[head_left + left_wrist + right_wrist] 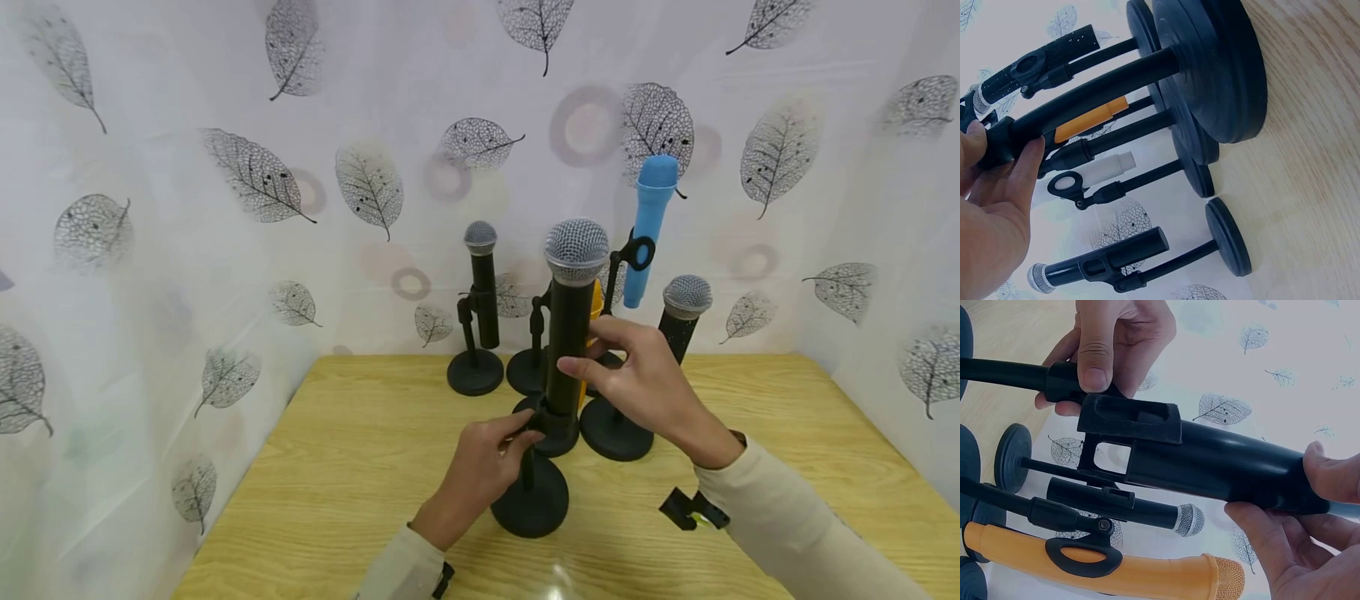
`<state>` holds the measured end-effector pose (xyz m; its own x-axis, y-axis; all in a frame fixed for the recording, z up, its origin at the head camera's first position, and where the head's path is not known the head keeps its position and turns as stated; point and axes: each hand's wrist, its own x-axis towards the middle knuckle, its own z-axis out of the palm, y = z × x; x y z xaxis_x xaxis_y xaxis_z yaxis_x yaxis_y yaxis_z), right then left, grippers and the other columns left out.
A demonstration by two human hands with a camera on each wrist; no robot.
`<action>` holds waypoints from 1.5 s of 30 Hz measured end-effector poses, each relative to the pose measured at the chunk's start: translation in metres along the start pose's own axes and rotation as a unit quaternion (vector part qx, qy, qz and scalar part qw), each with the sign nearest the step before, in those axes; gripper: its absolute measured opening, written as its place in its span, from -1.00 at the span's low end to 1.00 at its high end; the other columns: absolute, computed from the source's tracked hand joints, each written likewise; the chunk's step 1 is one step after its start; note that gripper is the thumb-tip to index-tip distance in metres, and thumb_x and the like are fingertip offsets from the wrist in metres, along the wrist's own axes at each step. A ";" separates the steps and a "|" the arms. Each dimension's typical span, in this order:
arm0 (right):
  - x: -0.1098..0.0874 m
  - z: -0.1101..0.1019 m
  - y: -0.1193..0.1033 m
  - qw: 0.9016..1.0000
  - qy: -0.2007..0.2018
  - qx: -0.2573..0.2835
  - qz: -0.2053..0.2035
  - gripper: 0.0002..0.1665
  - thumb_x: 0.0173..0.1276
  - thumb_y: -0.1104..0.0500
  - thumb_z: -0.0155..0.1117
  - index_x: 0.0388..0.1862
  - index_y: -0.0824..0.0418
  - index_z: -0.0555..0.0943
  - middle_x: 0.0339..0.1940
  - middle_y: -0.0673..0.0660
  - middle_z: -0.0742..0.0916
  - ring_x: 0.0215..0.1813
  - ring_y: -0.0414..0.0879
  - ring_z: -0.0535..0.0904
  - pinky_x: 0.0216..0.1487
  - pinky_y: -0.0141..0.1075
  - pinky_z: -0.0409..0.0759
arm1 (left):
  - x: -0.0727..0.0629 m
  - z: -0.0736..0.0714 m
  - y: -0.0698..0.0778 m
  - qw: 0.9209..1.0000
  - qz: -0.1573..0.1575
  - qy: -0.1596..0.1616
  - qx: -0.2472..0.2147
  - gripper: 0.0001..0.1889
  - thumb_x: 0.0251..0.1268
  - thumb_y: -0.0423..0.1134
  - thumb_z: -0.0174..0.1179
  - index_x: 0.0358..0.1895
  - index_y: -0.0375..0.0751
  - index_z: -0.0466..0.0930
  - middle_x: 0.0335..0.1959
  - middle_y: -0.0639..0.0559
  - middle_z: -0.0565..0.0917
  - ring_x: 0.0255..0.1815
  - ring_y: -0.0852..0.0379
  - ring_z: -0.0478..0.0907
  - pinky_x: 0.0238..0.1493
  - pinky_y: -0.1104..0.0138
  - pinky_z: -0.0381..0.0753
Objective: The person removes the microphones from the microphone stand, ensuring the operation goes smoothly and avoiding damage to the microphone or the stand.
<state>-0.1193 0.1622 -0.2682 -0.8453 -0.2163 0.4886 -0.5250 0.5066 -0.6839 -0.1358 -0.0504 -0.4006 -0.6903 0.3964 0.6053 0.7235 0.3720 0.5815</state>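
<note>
A black microphone (pixel 567 333) with a silver mesh head stands nearly upright in the clip of a black desk stand (pixel 530 504). My right hand (pixel 647 379) pinches its body between thumb and fingers. Lower down, my left hand (pixel 480 462) grips the stand's neck just under the clip. In the right wrist view, the microphone's lower end lies within the clip (pixel 1129 419), and the left thumb presses beside the joint. The left wrist view shows the left fingers around the stand's top; the microphone itself is out of sight there.
Behind stand more microphones on stands: a black one (pixel 485 292), a blue one (pixel 651 229), a speckled black one (pixel 681 317), an orange one (pixel 1147 562) and a white one (pixel 1107 172). Several round bases crowd close together on the wooden table (pixel 360 467). A leaf-patterned cloth (pixel 420 83) surrounds it.
</note>
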 end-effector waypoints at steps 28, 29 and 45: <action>0.003 -0.004 0.002 0.999 0.013 -0.036 -0.011 -0.85 0.32 0.20 0.48 -0.15 0.14 0.72 -0.38 -0.02 0.71 -0.25 -0.15 0.63 -0.26 -0.19 0.60 | 0.002 -0.002 0.002 1.000 -0.004 0.001 -0.007 -0.72 0.40 -0.29 0.29 0.11 -0.22 0.72 -0.14 0.01 0.79 -0.28 0.30 0.71 -0.30 0.53 0.64; 0.003 -0.004 0.002 0.999 0.014 -0.035 -0.011 -0.86 0.32 0.19 0.48 -0.16 0.14 0.72 -0.39 -0.02 0.71 -0.25 -0.15 0.63 -0.26 -0.19 0.59 | 0.002 -0.003 0.003 1.000 -0.005 0.001 -0.008 -0.72 0.40 -0.29 0.29 0.11 -0.22 0.72 -0.14 0.01 0.79 -0.28 0.30 0.71 -0.30 0.53 0.65; 0.002 -0.005 -0.001 1.000 0.016 -0.026 -0.007 -0.88 0.33 0.17 0.48 -0.22 0.15 0.72 -0.39 0.00 0.71 -0.27 -0.10 0.62 -0.30 -0.20 0.52 | 0.001 -0.001 0.002 1.000 -0.012 -0.004 -0.012 -0.72 0.40 -0.30 0.29 0.12 -0.23 0.72 -0.12 0.00 0.79 -0.23 0.27 0.73 -0.26 0.53 0.66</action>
<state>-0.1202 0.1654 -0.2639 -0.8332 -0.1971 0.5166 -0.5309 0.5462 -0.6479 -0.1351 -0.0500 -0.3983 -0.7066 0.3944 0.5875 0.7070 0.3605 0.6084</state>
